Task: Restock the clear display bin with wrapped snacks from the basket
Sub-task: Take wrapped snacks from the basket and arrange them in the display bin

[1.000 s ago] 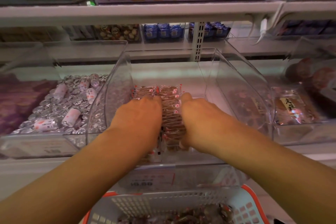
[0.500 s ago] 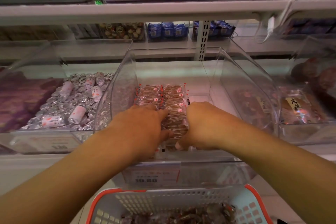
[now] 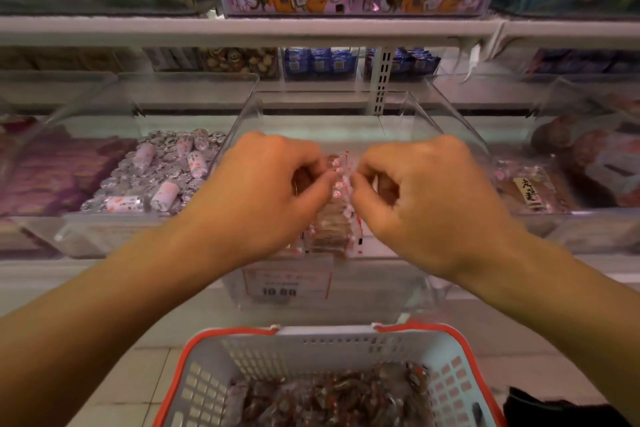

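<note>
The clear display bin point(image 3: 388, 291) stands on the shelf straight ahead. Inside it is a row of wrapped snacks point(image 3: 334, 222), brown in clear wrappers with red and white marks. My left hand point(image 3: 259, 191) and my right hand point(image 3: 429, 198) hover over the bin, fingers curled, their fingertips pinching the wrappers at the top of the row from either side. The white basket with an orange rim point(image 3: 311, 334) sits below in front of me, with several more wrapped snacks point(image 3: 329, 395) in it.
A bin of silver-wrapped candies point(image 3: 156, 177) adjoins on the left, and a bin of brown packets point(image 3: 526, 191) on the right. A price label point(image 3: 287, 284) reading 18.80 is on the bin's front. An upper shelf point(image 3: 242, 28) overhangs. Tiled floor lies below.
Both hands have drawn back and risen from deep in the bin, going from pressing the sides of the snack row to curled fingers pinching its top. The view has tilted down.
</note>
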`<control>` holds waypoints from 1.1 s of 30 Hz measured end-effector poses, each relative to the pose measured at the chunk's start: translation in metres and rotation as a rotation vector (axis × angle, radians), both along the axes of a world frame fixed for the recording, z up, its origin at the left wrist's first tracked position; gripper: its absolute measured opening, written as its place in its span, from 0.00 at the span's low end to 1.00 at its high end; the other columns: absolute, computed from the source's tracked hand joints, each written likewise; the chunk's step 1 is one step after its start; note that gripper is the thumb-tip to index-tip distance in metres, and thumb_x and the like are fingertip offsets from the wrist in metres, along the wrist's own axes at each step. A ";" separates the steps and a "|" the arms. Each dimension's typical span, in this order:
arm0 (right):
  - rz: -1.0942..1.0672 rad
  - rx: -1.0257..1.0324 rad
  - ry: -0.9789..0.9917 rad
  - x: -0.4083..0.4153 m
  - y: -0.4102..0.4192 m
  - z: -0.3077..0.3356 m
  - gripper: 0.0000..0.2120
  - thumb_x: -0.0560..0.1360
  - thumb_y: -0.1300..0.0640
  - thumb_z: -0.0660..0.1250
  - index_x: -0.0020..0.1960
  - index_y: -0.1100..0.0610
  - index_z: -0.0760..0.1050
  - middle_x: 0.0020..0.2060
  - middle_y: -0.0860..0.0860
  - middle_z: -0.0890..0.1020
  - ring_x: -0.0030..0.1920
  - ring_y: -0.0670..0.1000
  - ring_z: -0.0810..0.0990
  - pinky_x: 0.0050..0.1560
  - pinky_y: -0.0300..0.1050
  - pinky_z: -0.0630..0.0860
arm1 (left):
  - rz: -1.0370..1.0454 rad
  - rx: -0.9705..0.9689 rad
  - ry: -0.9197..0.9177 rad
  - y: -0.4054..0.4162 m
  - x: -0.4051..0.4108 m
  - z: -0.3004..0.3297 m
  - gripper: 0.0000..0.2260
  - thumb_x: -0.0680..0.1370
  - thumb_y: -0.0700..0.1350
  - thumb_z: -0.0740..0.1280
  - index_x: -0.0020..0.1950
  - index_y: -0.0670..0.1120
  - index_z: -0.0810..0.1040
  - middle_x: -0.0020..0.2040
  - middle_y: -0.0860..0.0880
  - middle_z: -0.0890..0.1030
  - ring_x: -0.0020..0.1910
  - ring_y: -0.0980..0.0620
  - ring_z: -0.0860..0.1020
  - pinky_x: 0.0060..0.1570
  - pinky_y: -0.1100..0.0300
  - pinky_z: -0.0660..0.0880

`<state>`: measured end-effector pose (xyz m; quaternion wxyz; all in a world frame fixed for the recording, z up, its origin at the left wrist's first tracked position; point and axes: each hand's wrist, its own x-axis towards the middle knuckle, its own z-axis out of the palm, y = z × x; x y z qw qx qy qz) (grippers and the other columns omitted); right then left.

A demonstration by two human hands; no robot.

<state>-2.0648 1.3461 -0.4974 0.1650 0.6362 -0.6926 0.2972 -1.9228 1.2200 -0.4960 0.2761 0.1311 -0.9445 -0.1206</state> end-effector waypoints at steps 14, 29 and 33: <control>0.299 1.251 0.019 0.082 0.106 -0.237 0.13 0.75 0.50 0.67 0.55 0.56 0.78 0.47 0.57 0.83 0.45 0.58 0.82 0.40 0.49 0.78 | -0.050 0.191 -1.143 0.090 0.087 -0.255 0.17 0.76 0.58 0.64 0.58 0.48 0.78 0.56 0.45 0.81 0.54 0.43 0.79 0.50 0.56 0.73; -0.559 1.381 -0.789 0.116 0.146 -0.424 0.63 0.62 0.47 0.83 0.80 0.50 0.40 0.77 0.63 0.48 0.67 0.67 0.70 0.61 0.52 0.75 | 0.510 0.832 -1.360 0.152 0.123 -0.401 0.29 0.83 0.56 0.56 0.78 0.41 0.56 0.75 0.41 0.65 0.74 0.41 0.64 0.73 0.44 0.56; -0.501 1.358 -0.934 0.104 0.137 -0.432 0.50 0.63 0.52 0.82 0.75 0.53 0.54 0.60 0.59 0.75 0.54 0.60 0.79 0.45 0.50 0.78 | 0.537 0.905 -1.345 0.150 0.123 -0.405 0.35 0.73 0.45 0.75 0.74 0.40 0.61 0.69 0.39 0.71 0.65 0.39 0.73 0.64 0.47 0.71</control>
